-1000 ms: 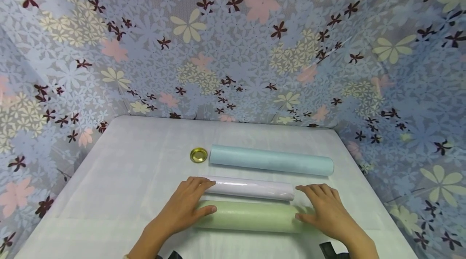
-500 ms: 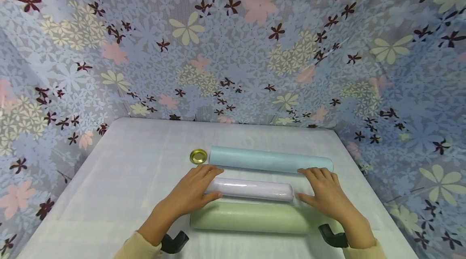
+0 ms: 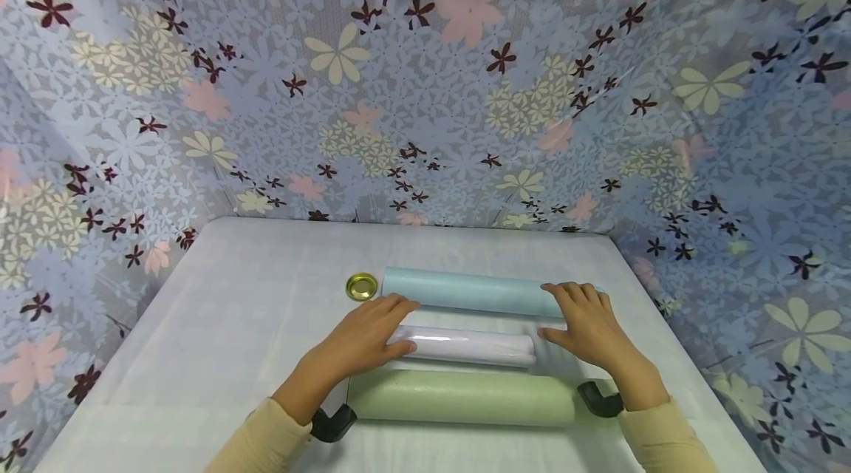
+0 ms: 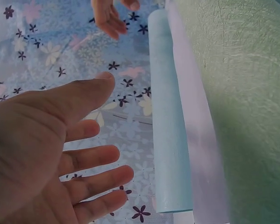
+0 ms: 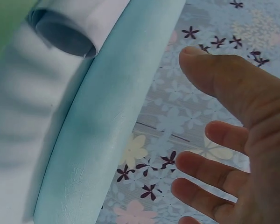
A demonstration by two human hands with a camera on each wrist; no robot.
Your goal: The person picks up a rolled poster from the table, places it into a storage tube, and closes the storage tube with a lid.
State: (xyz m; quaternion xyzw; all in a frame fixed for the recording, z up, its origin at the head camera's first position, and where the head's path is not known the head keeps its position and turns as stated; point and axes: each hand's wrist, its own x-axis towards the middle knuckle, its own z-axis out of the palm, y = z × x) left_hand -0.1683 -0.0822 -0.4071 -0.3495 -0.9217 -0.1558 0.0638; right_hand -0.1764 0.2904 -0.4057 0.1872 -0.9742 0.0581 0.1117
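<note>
Three rolls of sheet material lie side by side on the table: a light blue roll (image 3: 472, 292) farthest back, a shorter glossy white roll (image 3: 472, 347) in the middle, and a thick pale green roll (image 3: 462, 397) nearest me. My left hand (image 3: 368, 332) overlaps the white roll's left end in the head view. Over the blue roll's right part appears my right hand (image 3: 588, 329). Both wrist views show spread, relaxed fingers with nothing in them, the left hand (image 4: 42, 135) and right hand (image 5: 256, 121) standing apart from the rolls. The white roll's hollow end (image 5: 65, 37) shows in the right wrist view.
A small round gold-coloured dish or lid (image 3: 362, 286) sits left of the blue roll. The white-covered table (image 3: 219, 325) ends at a floral cloth backdrop (image 3: 425, 89) behind and at both sides. Black straps or mounts (image 3: 334, 423) are on the wrists.
Both hands have moved away from me, from the green roll past the white one, the right hand now over the blue roll. The rolls and gold-coloured dish have stayed put.
</note>
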